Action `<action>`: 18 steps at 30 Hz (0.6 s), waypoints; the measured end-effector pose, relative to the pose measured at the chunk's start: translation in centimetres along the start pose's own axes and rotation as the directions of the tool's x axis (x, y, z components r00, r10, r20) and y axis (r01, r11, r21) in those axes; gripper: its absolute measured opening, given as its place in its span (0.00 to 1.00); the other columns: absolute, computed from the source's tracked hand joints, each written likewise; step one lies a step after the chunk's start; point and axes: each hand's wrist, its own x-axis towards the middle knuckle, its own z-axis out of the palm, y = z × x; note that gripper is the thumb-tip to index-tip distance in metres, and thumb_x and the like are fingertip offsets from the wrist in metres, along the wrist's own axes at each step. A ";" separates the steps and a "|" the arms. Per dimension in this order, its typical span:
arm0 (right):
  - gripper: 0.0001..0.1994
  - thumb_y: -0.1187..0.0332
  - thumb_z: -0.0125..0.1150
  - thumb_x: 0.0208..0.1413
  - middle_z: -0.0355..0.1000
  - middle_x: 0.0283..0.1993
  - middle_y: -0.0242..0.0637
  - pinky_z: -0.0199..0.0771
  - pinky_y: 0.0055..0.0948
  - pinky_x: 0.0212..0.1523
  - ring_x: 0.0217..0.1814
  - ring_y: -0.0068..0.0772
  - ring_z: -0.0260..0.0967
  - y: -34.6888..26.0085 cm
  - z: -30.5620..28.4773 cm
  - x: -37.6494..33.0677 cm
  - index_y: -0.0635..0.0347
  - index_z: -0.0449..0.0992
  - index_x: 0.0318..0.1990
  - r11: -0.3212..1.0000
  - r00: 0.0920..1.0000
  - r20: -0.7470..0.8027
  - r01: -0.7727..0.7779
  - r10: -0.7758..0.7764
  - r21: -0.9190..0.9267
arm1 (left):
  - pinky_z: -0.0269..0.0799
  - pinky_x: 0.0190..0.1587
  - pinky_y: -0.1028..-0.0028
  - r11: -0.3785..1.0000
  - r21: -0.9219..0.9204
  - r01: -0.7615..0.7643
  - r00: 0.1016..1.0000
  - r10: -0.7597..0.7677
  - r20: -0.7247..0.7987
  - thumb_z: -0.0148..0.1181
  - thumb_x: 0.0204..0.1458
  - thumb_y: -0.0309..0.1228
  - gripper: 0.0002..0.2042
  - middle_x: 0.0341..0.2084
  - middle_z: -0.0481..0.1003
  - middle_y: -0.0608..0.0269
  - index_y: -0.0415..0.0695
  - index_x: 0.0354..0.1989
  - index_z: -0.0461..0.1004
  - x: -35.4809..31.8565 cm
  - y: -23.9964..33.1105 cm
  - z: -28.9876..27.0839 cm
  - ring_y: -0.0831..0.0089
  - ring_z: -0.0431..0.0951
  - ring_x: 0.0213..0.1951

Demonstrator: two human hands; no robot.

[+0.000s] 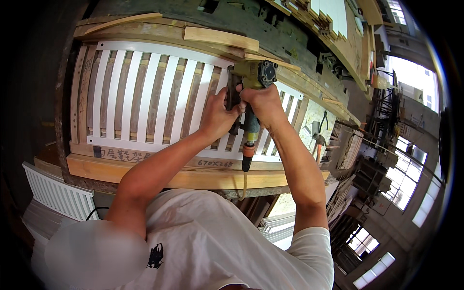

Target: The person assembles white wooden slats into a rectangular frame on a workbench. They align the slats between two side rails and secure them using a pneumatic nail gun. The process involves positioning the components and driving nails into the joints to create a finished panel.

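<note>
A pneumatic nail gun point(252, 72), olive-green with a dark magazine, is over the right half of a white slatted rack point(129, 89). My right hand point(265, 104) is wrapped round its handle. At the magazine point(233, 96), my left hand point(220, 116) grips with thumb and fingers; part of its fingertips is hidden. An orange-and-black hose coupling point(248, 155) hangs from the handle's near end, with a thin air hose point(244, 186) below it. The rack lies flat inside a wooden jig frame point(181, 158) with handwriting on its near rail.
A loose wooden strip point(220, 38) lies along the jig's far side. At the right are a hammer point(319, 145) and pliers point(323, 121). Finished white slatted racks point(58, 191) are stacked at the lower left. More cut wood point(326, 24) sits on a far-right bench.
</note>
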 end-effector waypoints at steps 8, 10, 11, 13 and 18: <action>0.02 0.80 0.58 0.48 0.70 0.22 0.33 0.64 0.26 0.20 0.19 0.24 0.65 -0.1 0.8 0.3 0.67 0.74 0.30 0.998 1.000 0.022 0.009 -0.011 0.066 | 0.69 0.39 0.79 0.997 -0.066 -0.043 0.998 0.039 -0.050 0.59 0.53 0.25 0.16 0.30 0.75 0.66 0.36 0.50 0.68 -0.2 0.7 -0.6 0.83 0.72 0.34; 0.03 0.80 0.58 0.47 0.70 0.22 0.34 0.65 0.26 0.21 0.19 0.25 0.65 -0.1 1.4 0.5 0.68 0.75 0.31 0.998 0.999 0.031 0.035 -0.037 0.053 | 0.68 0.36 0.80 0.997 0.028 -0.076 0.994 0.078 -0.079 0.60 0.53 0.25 0.15 0.27 0.75 0.66 0.36 0.49 0.69 -0.2 0.7 -1.2 0.83 0.71 0.32; 0.03 0.80 0.58 0.47 0.70 0.22 0.34 0.65 0.26 0.21 0.19 0.25 0.66 -0.1 1.6 0.6 0.68 0.75 0.31 0.998 0.998 0.037 0.047 -0.049 0.048 | 0.67 0.35 0.79 0.997 0.028 -0.065 0.994 0.067 -0.083 0.60 0.52 0.25 0.15 0.26 0.74 0.67 0.36 0.48 0.69 -0.2 0.8 -1.6 0.83 0.70 0.31; 0.07 0.79 0.57 0.45 0.70 0.21 0.36 0.66 0.26 0.23 0.19 0.26 0.66 -0.5 2.1 0.5 0.71 0.75 0.34 1.000 1.000 0.001 0.007 -0.007 -0.015 | 0.66 0.33 0.79 0.999 0.024 -0.048 0.995 0.050 -0.091 0.60 0.52 0.25 0.15 0.24 0.74 0.67 0.36 0.48 0.70 -0.2 1.2 -2.2 0.84 0.68 0.28; 0.08 0.80 0.57 0.44 0.71 0.21 0.38 0.66 0.25 0.22 0.19 0.26 0.67 -0.3 1.6 0.1 0.72 0.76 0.34 1.000 0.998 -0.051 0.026 -0.025 0.014 | 0.68 0.36 0.77 0.989 0.015 -0.149 0.987 0.149 -0.058 0.63 0.51 0.27 0.16 0.25 0.74 0.65 0.37 0.47 0.70 -0.1 1.1 -2.1 0.81 0.70 0.29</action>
